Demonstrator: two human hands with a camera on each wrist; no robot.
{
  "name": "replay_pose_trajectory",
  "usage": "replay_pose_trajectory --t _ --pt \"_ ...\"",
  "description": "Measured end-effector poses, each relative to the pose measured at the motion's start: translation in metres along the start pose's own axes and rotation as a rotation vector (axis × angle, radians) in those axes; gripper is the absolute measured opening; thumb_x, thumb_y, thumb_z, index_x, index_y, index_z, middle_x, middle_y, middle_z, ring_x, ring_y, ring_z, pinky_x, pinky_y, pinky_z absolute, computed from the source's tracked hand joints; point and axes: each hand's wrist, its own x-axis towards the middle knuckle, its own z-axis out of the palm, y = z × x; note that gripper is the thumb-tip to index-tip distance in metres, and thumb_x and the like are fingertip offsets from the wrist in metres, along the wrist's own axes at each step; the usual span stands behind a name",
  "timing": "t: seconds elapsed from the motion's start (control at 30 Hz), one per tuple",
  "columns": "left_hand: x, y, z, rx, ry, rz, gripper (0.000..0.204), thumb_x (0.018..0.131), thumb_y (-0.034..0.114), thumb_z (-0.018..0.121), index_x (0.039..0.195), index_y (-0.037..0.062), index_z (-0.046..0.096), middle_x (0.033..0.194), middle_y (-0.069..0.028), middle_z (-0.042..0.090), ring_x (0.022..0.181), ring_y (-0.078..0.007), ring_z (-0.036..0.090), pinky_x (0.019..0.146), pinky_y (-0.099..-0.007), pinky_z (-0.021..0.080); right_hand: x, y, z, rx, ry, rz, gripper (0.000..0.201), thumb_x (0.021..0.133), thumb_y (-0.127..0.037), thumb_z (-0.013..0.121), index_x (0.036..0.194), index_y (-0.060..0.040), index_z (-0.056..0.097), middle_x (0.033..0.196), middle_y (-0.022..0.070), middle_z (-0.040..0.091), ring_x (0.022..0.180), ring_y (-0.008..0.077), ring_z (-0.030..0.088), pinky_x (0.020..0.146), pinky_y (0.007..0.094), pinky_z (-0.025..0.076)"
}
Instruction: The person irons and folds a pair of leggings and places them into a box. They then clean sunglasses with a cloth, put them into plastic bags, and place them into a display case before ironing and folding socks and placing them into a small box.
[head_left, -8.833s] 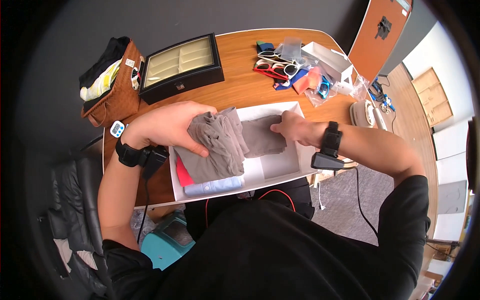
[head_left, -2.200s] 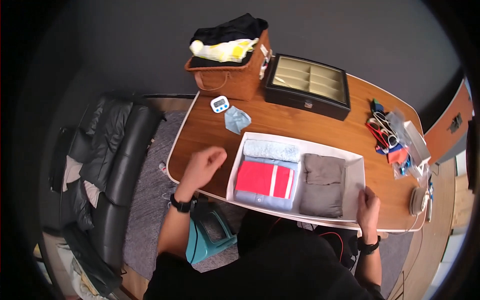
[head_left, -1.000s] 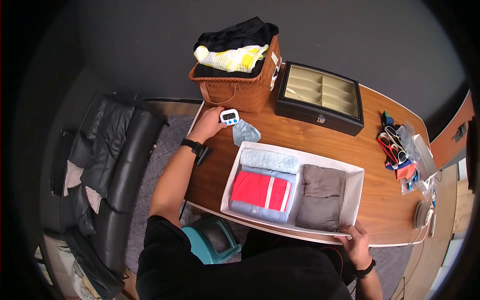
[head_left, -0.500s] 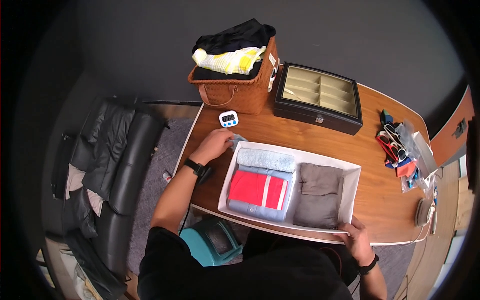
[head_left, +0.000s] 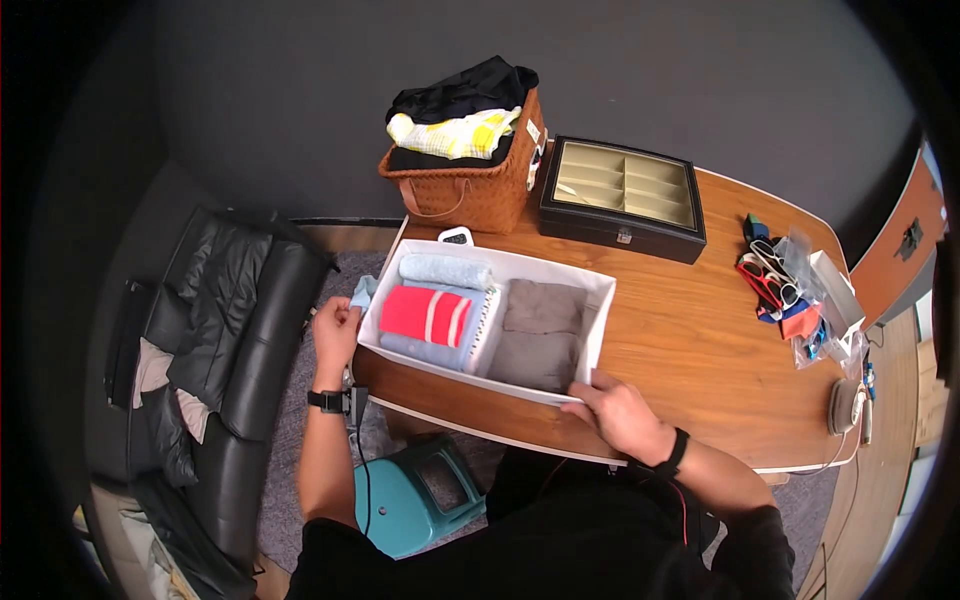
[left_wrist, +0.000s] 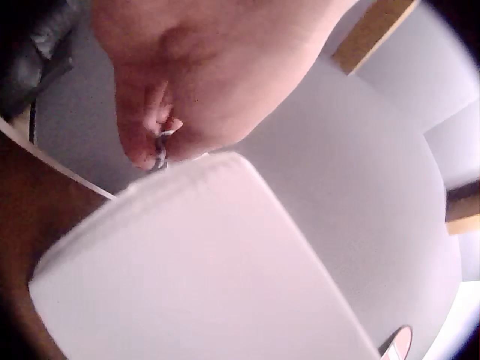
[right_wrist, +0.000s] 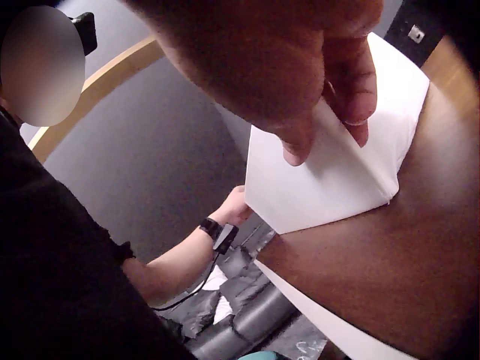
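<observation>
A white box [head_left: 597, 325] holds a rolled light blue towel [head_left: 445, 271], a folded red garment with white stripes [head_left: 425, 315] over blue folded cloth, and folded grey-brown garments [head_left: 540, 335]. My right hand [head_left: 625, 415] grips its near right corner; in the right wrist view, thumb and fingers [right_wrist: 360, 101] pinch the white wall [right_wrist: 322, 184]. Beside the left end, my left hand [head_left: 336, 332] pinches a small light blue cloth [head_left: 364, 291]. The left wrist view shows the fingers [left_wrist: 139, 142] close to the white box wall [left_wrist: 202, 262].
Behind the box stand a woven basket [head_left: 450, 195] of clothes and a black compartment case [head_left: 620, 235]. A white timer [head_left: 456, 237] is partly hidden by the box. Sunglasses [head_left: 765, 285] and plastic bags lie right. A teal stool [head_left: 405, 510] is below the table's front edge [head_left: 500, 443].
Earlier both hands handled grey garments in the box. The left hand then touched the timer and took the blue cloth leftward. The box has since shifted left, with the right hand at its corner.
</observation>
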Motion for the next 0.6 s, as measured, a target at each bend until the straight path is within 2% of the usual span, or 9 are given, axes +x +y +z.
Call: replay_pose_trajectory --t 0.07,0.13,0.17,0.37,0.53,0.6 --pt "-0.012 -0.004 -0.007 -0.036 0.014 -0.063 0.011 0.096 0.005 0.075 0.100 -0.0037 0.070 0.078 -0.0057 0.074 0.070 -0.0089 0.068 0.062 -0.0278 0.052 0.018 -0.004 0.006 0.006 -0.010 -0.011 0.020 0.099 -0.027 0.073 0.103 -0.0074 0.068 0.089 0.0197 0.065 0.078 0.0425 0.069 0.067 0.0504 0.058" --pt "-0.017 -0.021 -0.010 -0.191 0.115 -0.079 0.010 0.098 0.004 0.074 0.101 -0.0039 0.070 0.083 -0.0052 0.075 0.072 -0.0084 0.067 0.065 -0.0272 0.052 0.034 -0.004 0.014 0.011 0.019 -0.004 0.021 0.099 -0.026 0.072 0.104 -0.0064 0.068 0.089 0.0203 0.065 0.078 0.0436 0.069 0.070 0.0514 0.059" --pt "-0.016 -0.030 -0.013 -0.179 0.153 -0.070 0.010 0.099 0.005 0.073 0.103 -0.0040 0.070 0.089 -0.0054 0.076 0.076 -0.0091 0.068 0.069 -0.0266 0.052 0.041 -0.006 0.016 0.017 0.005 0.011 0.022 0.100 -0.025 0.072 0.106 -0.0050 0.068 0.090 0.0211 0.066 0.081 0.0444 0.069 0.072 0.0519 0.059" --pt "-0.001 -0.066 -0.023 -0.276 0.153 -0.139 0.011 0.099 0.005 0.074 0.106 -0.0025 0.071 0.092 -0.0046 0.075 0.081 -0.0097 0.069 0.074 -0.0265 0.055 0.067 -0.011 0.036 -0.030 0.030 -0.012 0.024 0.100 -0.027 0.071 0.107 -0.0050 0.067 0.093 0.0216 0.068 0.083 0.0434 0.072 0.072 0.0513 0.059" --pt "0.009 -0.093 -0.028 -0.266 0.176 -0.108 0.013 0.100 0.007 0.074 0.109 -0.0013 0.072 0.094 -0.0034 0.074 0.087 -0.0102 0.068 0.079 -0.0282 0.055 0.070 -0.011 0.049 -0.136 0.105 -0.021 0.029 0.098 -0.029 0.072 0.108 -0.0024 0.063 0.089 0.0211 0.069 0.080 0.0398 0.074 0.068 0.0482 0.061" --pt "0.006 -0.086 -0.037 -0.119 0.241 -0.036 0.010 0.102 0.007 0.072 0.109 -0.0008 0.071 0.094 -0.0028 0.073 0.087 -0.0105 0.067 0.078 -0.0294 0.055 0.071 -0.017 0.043 -0.119 0.072 0.003 0.031 0.098 -0.028 0.073 0.108 -0.0018 0.061 0.091 0.0211 0.069 0.082 0.0397 0.074 0.068 0.0483 0.062"
